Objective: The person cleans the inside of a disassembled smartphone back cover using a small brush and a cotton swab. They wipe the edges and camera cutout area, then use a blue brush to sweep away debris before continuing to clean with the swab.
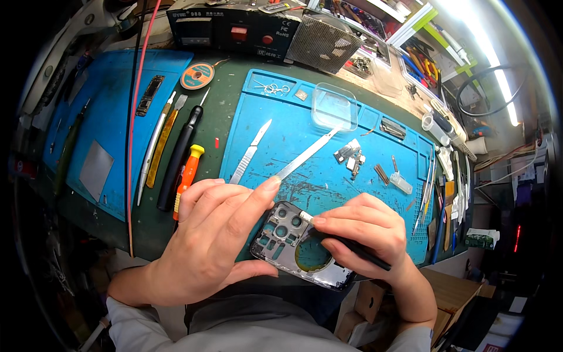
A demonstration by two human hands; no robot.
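A metal smartphone frame (286, 262) with round camera openings and a large round hole lies tilted at the near edge of the blue silicone work mat (303, 174). My left hand (215, 240) holds its left end between thumb and fingers. In my right hand (369, 233) is a black-handled tool (360, 253) with a pale, flat tip, which meets the frame beside the camera openings. A scalpel (250, 152) lies on the mat beyond my left hand. Close to my left fingertips, a flat metal tool (308, 154) reaches towards a clear plastic box (335, 108).
Left of the mat lie an orange screwdriver (189, 176), a black-handled pick (182, 154) and a solder wick spool (197, 75). Small metal parts (352, 158) lie on the mat. Tweezers and brushes (447, 207) line the right side. A black screen separator machine (233, 33) stands behind.
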